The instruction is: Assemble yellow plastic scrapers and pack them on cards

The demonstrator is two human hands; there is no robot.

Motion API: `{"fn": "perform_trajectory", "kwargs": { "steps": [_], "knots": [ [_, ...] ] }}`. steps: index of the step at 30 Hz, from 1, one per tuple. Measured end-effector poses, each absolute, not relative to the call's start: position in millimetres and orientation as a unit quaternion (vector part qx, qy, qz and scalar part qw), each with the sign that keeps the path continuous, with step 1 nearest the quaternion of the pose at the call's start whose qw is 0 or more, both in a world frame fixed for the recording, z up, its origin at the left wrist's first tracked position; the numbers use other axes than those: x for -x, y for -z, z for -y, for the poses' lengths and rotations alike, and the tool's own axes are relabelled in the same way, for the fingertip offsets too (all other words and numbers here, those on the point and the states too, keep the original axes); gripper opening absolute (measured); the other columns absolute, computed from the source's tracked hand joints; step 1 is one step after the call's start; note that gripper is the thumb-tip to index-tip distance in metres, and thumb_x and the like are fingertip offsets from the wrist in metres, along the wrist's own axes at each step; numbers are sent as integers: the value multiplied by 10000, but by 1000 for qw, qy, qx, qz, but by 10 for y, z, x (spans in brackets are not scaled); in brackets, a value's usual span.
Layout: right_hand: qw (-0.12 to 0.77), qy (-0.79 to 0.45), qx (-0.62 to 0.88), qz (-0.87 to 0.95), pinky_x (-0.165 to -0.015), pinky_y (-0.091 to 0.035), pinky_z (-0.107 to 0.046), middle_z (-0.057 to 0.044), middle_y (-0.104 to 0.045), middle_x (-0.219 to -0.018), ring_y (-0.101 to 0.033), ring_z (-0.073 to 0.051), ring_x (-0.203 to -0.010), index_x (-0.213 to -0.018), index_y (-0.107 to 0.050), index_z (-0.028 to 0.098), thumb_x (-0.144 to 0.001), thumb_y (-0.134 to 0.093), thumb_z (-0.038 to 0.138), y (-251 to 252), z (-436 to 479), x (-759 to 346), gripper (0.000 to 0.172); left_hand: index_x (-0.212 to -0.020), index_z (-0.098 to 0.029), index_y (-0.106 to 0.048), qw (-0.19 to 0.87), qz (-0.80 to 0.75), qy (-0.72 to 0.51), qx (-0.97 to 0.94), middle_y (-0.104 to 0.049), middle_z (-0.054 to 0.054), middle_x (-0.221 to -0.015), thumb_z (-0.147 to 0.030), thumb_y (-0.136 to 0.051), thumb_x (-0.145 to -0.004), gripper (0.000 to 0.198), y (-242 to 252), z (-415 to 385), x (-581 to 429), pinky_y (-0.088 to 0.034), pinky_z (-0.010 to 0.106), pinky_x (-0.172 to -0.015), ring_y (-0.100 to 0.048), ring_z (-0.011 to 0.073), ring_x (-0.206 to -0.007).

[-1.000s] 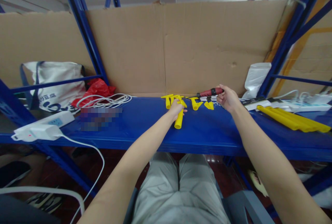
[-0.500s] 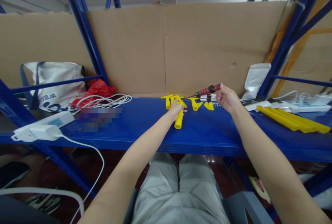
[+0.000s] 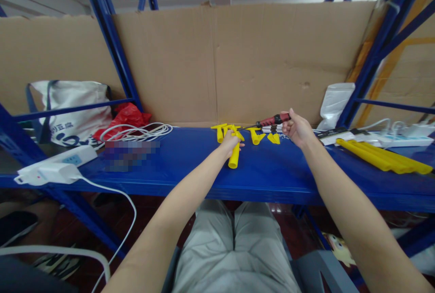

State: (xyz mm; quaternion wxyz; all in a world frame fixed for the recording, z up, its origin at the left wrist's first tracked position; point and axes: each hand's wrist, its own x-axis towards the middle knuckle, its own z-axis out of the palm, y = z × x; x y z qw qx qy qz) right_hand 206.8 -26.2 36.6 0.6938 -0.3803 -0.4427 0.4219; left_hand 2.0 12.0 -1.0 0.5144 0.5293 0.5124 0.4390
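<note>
My left hand (image 3: 231, 142) is closed around a yellow tube (image 3: 234, 160) with a yellow fitting at its far end. By the end of its handle, my right hand (image 3: 296, 125) grips a red and black screwdriver (image 3: 271, 121). The screwdriver's shaft points left, and its tip meets the yellow fitting near my left hand; the exact contact is too small to make out. Just behind my left hand stands another yellow piece (image 3: 219, 133). A T-shaped yellow part (image 3: 254, 136) and small yellow pieces (image 3: 273, 138) lie between my hands on the blue shelf (image 3: 190, 166).
Several long yellow tubes (image 3: 384, 157) lie at right, in front of a white power strip (image 3: 404, 140). A white pouch (image 3: 336, 105) leans by the blue post. At left are a cloth bag (image 3: 78, 112), a red plastic bag (image 3: 131, 118), coiled white cable (image 3: 149, 132) and another power strip (image 3: 73, 157).
The screwdriver's handle end has dipped slightly, and my right hand's fingers have shifted on it. My left hand and the yellow tube have stayed almost still.
</note>
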Motion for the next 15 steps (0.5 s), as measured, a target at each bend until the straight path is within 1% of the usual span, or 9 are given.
{"fn": "perform_trajectory", "kwargs": {
  "steps": [3, 5, 7, 10, 12, 15],
  "knots": [
    [694, -430, 372, 443, -395, -411, -169, 19, -613, -564, -548, -86, -444, -838, -562, 194, -846, -567, 386, -377, 278, -2050, 192, -1254, -239, -379, 517, -515, -441, -523, -635, 59, -1014, -15, -481, -778, 536, 11, -130, -20, -405, 153, -413, -653, 108, -592],
    [699, -426, 364, 444, -416, -433, -172, 20, -633, -610, -565, -85, -476, -790, -532, 198, -852, -565, 331, -372, 275, -2050, 151, -1254, -244, -385, 520, -511, -443, -521, -642, 55, -992, -18, -507, -762, 555, 16, -137, -21, -418, 167, -421, -651, 115, -579],
    [699, -423, 359, 451, -415, -427, -169, 43, -585, -556, -530, -75, -446, -737, -499, 199, -835, -594, 323, -359, 264, -2061, 185, -1264, -241, -380, 522, -508, -445, -521, -644, 58, -987, -10, -508, -750, 577, 20, -140, -22, -421, 177, -418, -652, 124, -580],
    [704, -415, 359, 452, -382, -378, -152, 83, -470, -475, -445, -55, -385, -708, -473, 205, -765, -678, 368, -339, 245, -2085, 269, -1282, -239, -368, 523, -509, -444, -520, -641, 57, -990, 6, -485, -751, 596, 22, -135, -22, -409, 172, -410, -654, 124, -599],
    [713, -408, 366, 438, -373, -359, -145, 89, -458, -478, -432, -47, -382, -698, -463, 205, -724, -714, 390, -333, 233, -2098, 312, -1286, -238, -365, 523, -508, -444, -521, -637, 60, -1001, 9, -473, -758, 593, 20, -130, -21, -400, 171, -405, -655, 123, -604],
    [717, -413, 380, 413, -360, -348, -150, 76, -472, -478, -431, -49, -384, -675, -449, 201, -730, -699, 387, -331, 208, -2115, 317, -1290, -233, -357, 522, -505, -445, -523, -633, 67, -1026, 9, -462, -765, 587, 17, -124, -20, -391, 169, -397, -655, 120, -603]
  ]
}}
